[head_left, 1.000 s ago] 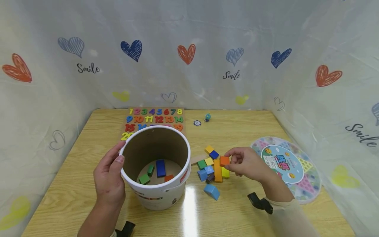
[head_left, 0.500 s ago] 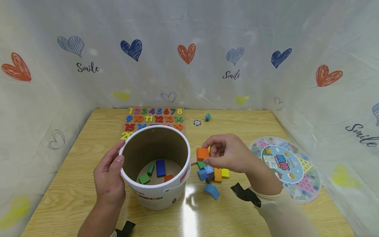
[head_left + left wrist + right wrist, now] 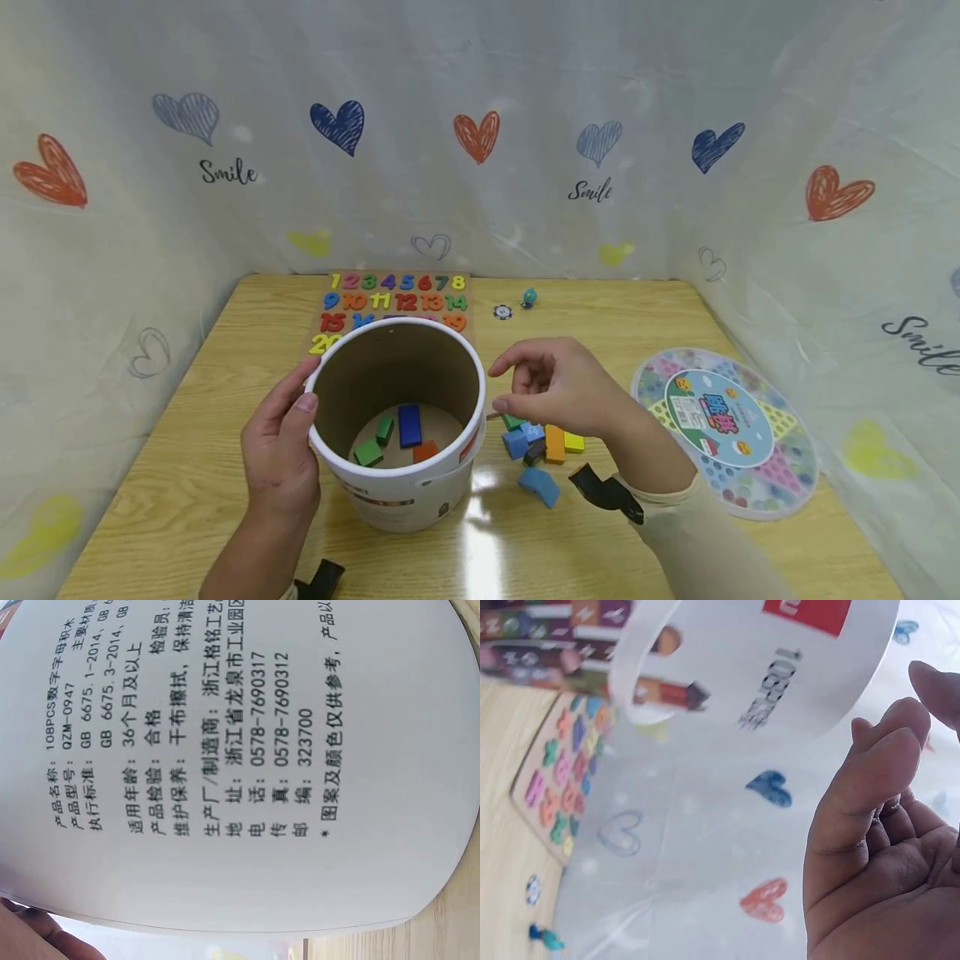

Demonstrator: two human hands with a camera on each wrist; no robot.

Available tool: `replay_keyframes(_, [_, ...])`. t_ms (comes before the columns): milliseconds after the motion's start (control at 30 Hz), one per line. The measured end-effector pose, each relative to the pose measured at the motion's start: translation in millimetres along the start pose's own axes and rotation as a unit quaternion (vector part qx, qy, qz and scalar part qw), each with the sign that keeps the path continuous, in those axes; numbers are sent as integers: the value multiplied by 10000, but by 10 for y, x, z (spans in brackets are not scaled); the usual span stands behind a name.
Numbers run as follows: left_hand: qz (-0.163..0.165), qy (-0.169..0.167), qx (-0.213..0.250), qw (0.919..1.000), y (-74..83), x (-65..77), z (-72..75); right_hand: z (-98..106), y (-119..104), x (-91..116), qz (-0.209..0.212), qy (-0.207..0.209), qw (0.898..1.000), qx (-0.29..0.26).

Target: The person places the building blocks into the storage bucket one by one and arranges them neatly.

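My left hand grips the left rim of a white bucket, thumb on the near side. Printed text covers the bucket's wall in the left wrist view. Inside lie a blue block, two green blocks and an orange block. Beside the right rim hovers my right hand, thumb and forefinger apart with nothing between them. Under and in front of it is a pile of toy blocks: a long orange block, a yellow block and a blue arched block. The hand hides some of the pile.
Behind the bucket lies a board of coloured numbers, partly covered by it. A round, clear game case lies at the right. Farther back are a small chip and a tiny blue-green toy. Printed curtains enclose the table.
My right hand lifted an orange block from the pile, carried it left to the bucket's rim and let it go; its fingers now hold nothing. My left hand stayed on the rim.
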State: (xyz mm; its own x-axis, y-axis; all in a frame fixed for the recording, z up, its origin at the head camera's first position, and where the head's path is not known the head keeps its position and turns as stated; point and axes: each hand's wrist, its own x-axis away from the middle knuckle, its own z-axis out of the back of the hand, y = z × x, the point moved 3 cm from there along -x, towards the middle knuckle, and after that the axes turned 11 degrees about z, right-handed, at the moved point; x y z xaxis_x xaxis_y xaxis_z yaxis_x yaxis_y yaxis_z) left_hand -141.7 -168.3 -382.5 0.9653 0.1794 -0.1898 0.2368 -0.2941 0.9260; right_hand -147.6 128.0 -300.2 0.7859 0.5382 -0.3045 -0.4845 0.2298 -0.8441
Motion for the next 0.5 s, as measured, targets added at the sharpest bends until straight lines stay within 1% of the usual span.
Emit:
replay_keyframes(100, [19, 8, -30, 10000, -7, -2, 3, 114, 296, 153, -360, 202, 9991, 6])
replay_keyframes(167, [48, 22, -62, 10000, -7, 1, 3, 185, 529, 275, -693, 340, 9970, 19])
replay_keyframes(267, [63, 35, -107, 9999, -1, 2, -5, 271, 791, 472, -1234, 512, 9909, 171])
replay_keyframes(300, [62, 35, -96, 9999, 1, 1, -8, 294, 843, 533, -1377, 548, 9887, 211])
replay_keyframes(400, [53, 22, -112, 9999, 0, -8, -8, 370, 1053, 724, -1737, 556, 9826, 358])
replay_keyframes(500, [60, 13, -108, 9999, -4, -8, -5, 432, 1347, 913, -1897, 416, 9802, 384])
